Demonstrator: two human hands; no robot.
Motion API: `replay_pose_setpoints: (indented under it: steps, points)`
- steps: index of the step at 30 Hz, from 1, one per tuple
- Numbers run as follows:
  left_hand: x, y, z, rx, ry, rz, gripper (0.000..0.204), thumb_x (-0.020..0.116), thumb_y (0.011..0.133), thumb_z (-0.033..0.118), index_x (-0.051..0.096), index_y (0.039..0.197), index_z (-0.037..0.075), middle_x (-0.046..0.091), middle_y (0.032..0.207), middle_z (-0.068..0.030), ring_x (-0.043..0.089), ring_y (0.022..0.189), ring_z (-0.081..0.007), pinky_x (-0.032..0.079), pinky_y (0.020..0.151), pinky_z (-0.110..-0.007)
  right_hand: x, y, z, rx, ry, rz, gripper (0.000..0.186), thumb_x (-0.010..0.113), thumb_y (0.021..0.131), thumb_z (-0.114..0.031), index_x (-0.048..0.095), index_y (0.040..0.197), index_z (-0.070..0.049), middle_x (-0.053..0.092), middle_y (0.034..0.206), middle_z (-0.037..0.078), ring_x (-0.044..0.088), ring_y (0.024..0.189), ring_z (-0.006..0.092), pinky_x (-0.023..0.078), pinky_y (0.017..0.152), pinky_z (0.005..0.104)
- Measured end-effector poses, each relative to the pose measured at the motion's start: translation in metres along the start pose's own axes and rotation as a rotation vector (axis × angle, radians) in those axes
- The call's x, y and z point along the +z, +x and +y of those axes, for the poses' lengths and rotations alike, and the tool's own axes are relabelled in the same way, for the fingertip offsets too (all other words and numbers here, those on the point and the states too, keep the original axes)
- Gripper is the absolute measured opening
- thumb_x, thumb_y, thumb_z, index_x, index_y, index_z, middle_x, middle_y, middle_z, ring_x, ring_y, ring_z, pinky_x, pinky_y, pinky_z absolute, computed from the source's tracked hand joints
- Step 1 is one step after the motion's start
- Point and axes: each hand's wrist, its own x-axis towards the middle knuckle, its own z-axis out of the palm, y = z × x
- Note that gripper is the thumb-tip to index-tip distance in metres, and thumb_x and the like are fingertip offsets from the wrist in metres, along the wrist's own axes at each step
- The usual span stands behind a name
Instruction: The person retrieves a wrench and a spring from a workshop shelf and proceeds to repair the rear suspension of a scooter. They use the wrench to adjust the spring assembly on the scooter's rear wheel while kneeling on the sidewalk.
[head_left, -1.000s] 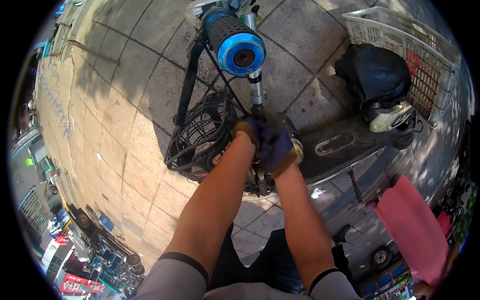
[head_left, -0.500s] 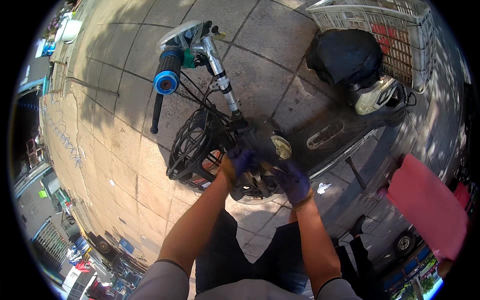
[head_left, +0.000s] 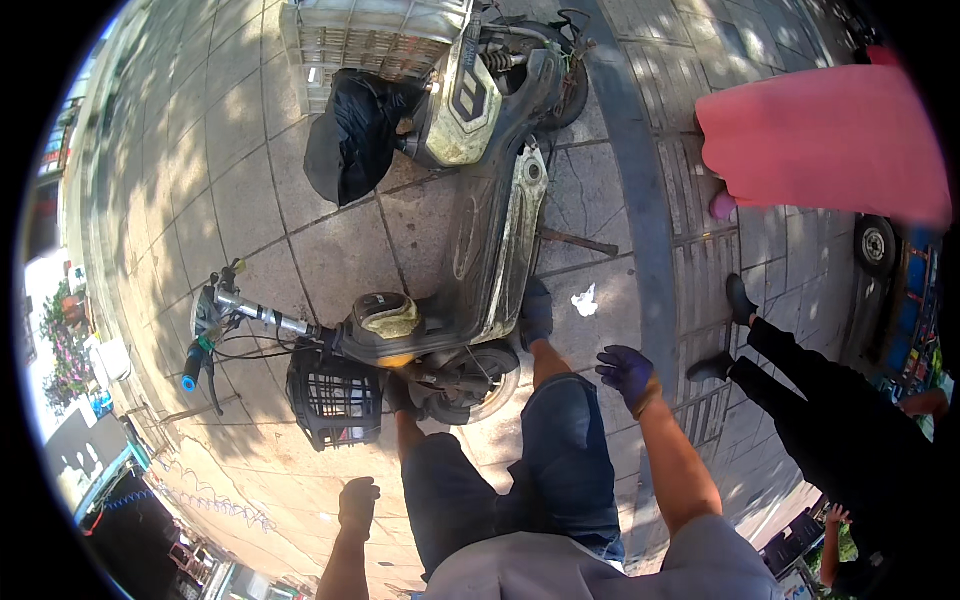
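Observation:
Below me stands an electric scooter (head_left: 500, 270) with a worn dark footboard and a scuffed white side panel. Its front wheel (head_left: 497, 375) is close to my legs, with a black basket (head_left: 337, 398) beside it on the left. My left hand (head_left: 357, 505) hangs at lower left, apart from the scooter, its fingers loosely bent and nothing visible in them. Out to the right, my right hand (head_left: 627, 376) wears a purple glove; its fingers are partly spread and hold nothing. A silver steering stem (head_left: 262, 310) leads to the handlebar grip (head_left: 194, 365) at left.
A white crate (head_left: 375, 40) sits at the scooter's rear, near its black-covered seat (head_left: 362, 130). White crumpled paper (head_left: 584, 300) lies on the paving. To the right are a pink cover (head_left: 820, 145), a person in black trousers (head_left: 810, 380) and a vehicle wheel (head_left: 876, 245).
Both hands have left the scooter's front end and moved apart, one to each side. My view has turned, so the scooter now stretches up the middle and the person at right shows more.

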Motion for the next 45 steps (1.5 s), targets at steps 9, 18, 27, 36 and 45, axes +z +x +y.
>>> replay_pose_setpoints:
  steps: [9, 18, 27, 36, 45]
  points:
    - [0.067, -0.101, 0.126, 0.216, 0.163, -0.193, 0.036, 0.049, 0.097, 0.008, 0.059, 0.130, 0.000, 0.072, 0.112, -0.0092, 0.066, 0.103, -0.0177, 0.050, 0.087, -0.029, -0.145, -0.069, 0.060, 0.169, -0.067, 0.063, 0.036, 0.051, 0.099, -0.026, 0.061, 0.124, -0.002, 0.072, 0.115, 0.018, 0.073, 0.091, 0.0320, 0.057, 0.075, 0.0389]
    - [0.104, -0.160, 0.101, 0.510, -0.171, -0.242, 0.042, 0.050, 0.094, -0.002, 0.056, 0.135, -0.002, 0.067, 0.118, -0.0123, 0.060, 0.106, -0.0186, 0.046, 0.091, -0.030, -0.221, -0.112, 0.178, 0.319, -0.214, 0.131, 0.034, 0.052, 0.098, -0.024, 0.060, 0.122, -0.002, 0.072, 0.111, 0.019, 0.072, 0.083, 0.0332, 0.055, 0.067, 0.0412]
    - [0.092, -0.194, -0.297, -0.228, -0.328, -0.023, 0.037, 0.059, 0.096, 0.016, 0.060, 0.129, -0.002, 0.071, 0.108, -0.0137, 0.067, 0.091, -0.0194, 0.052, 0.075, -0.032, -0.275, -0.170, 0.231, 0.242, -0.465, 0.261, 0.030, 0.056, 0.094, -0.022, 0.062, 0.116, -0.003, 0.074, 0.096, 0.017, 0.071, 0.067, 0.0294, 0.055, 0.057, 0.0411]
    - [0.109, -0.275, -0.410, -0.232, -0.263, -0.077, 0.037, 0.057, 0.097, 0.016, 0.060, 0.129, -0.001, 0.071, 0.105, -0.0138, 0.068, 0.089, -0.0193, 0.052, 0.074, -0.031, -0.338, -0.177, 0.230, 0.156, -0.351, 0.137, 0.028, 0.055, 0.098, -0.029, 0.062, 0.117, -0.009, 0.073, 0.098, 0.017, 0.070, 0.068, 0.0317, 0.053, 0.059, 0.0447]
    - [0.154, -0.296, -0.172, 0.138, -0.230, -0.069, 0.032, 0.063, 0.098, 0.016, 0.063, 0.127, 0.003, 0.072, 0.111, -0.0129, 0.070, 0.092, -0.0219, 0.053, 0.076, -0.032, -0.464, -0.202, 0.262, 0.312, -0.205, 0.279, 0.028, 0.048, 0.099, -0.029, 0.057, 0.119, -0.010, 0.072, 0.105, 0.016, 0.071, 0.073, 0.0320, 0.053, 0.059, 0.0443]
